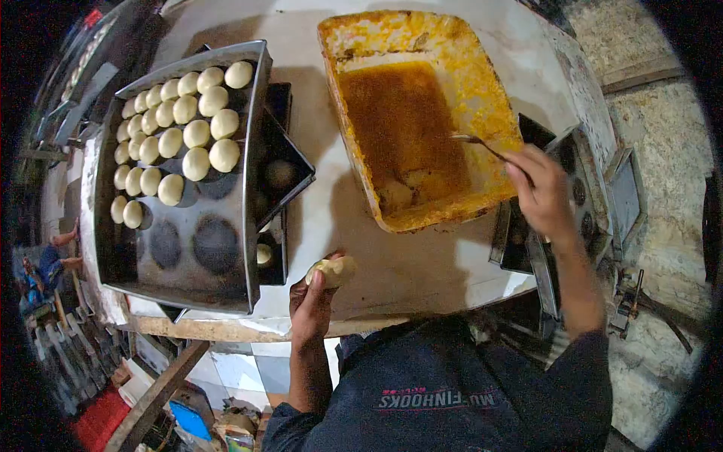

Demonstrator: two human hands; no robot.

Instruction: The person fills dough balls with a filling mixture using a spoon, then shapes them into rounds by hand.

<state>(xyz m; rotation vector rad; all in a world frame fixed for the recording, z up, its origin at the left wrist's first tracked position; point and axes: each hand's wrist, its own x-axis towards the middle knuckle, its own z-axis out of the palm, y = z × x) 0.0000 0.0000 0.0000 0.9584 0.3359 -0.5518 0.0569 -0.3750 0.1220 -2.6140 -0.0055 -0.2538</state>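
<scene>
My left hand [310,307] pinches a piece of pale dough [337,272] over the table's front edge; the dough looks flattened or folded, not round. In my right hand [544,192] is a thin, spoon-like metal utensil [480,142], its tip over the wide rectangular basin [493,90]. Brown-orange filling or paste [399,113] covers the basin's floor, and yellow-orange residue coats its walls. On the left stands a dark metal baking tray [169,290] with round hollows. Smooth dough balls [171,143] sit in rows across its far part; the near hollows hold none.
More dark trays are stacked crosswise under the baking tray, one corner [305,175] jutting right. Other molded pans [580,188] stand at the right, beside my right forearm. A wooden beam [162,403] and clutter lie below left. A rough wall [663,128] rises on the right.
</scene>
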